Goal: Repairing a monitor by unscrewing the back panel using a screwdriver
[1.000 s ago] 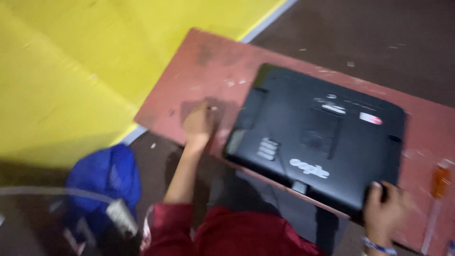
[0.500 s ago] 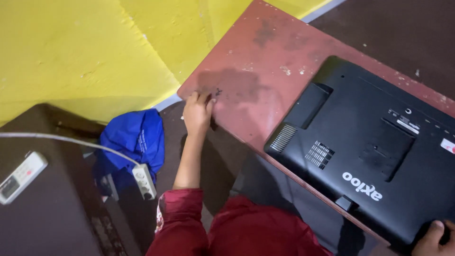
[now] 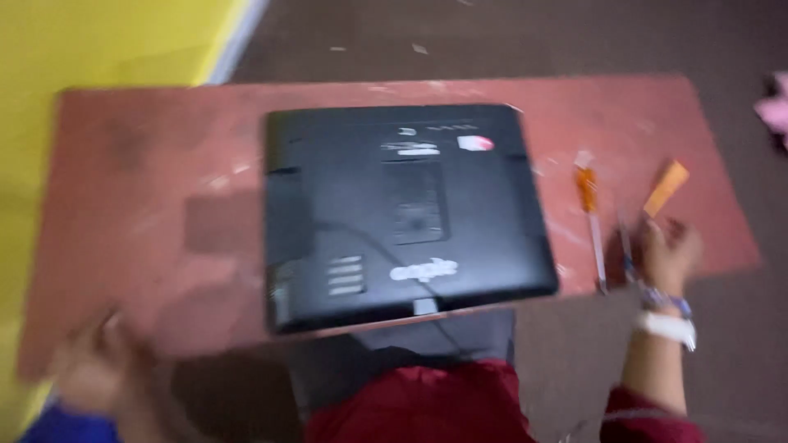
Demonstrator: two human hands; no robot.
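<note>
A black flat monitor (image 3: pixel 402 213) lies face down, back panel up, in the middle of a reddish-brown table (image 3: pixel 148 164). My right hand (image 3: pixel 669 254) rests on the table's near right edge, apart from the monitor, its fingers spread beside a thin dark tool (image 3: pixel 626 242). Just left of it lies an orange-handled screwdriver (image 3: pixel 588 190), and a small flat orange piece (image 3: pixel 666 187) lies just beyond the hand. My left hand (image 3: pixel 98 361) is a blur at the table's near left corner; its fingers cannot be made out. A white band sits on my right wrist.
A yellow surface (image 3: pixel 98 41) borders the table at the far left. Dark floor (image 3: pixel 533 33) lies beyond and to the right. Something pink (image 3: pixel 776 107) shows at the right edge, something blue (image 3: pixel 49 418) at the bottom left. My red clothing fills the bottom centre.
The view swung right, so the monitor now sits centred. My right hand let go of the monitor's corner and moved right to the tools. My left hand drew back to the table's near corner.
</note>
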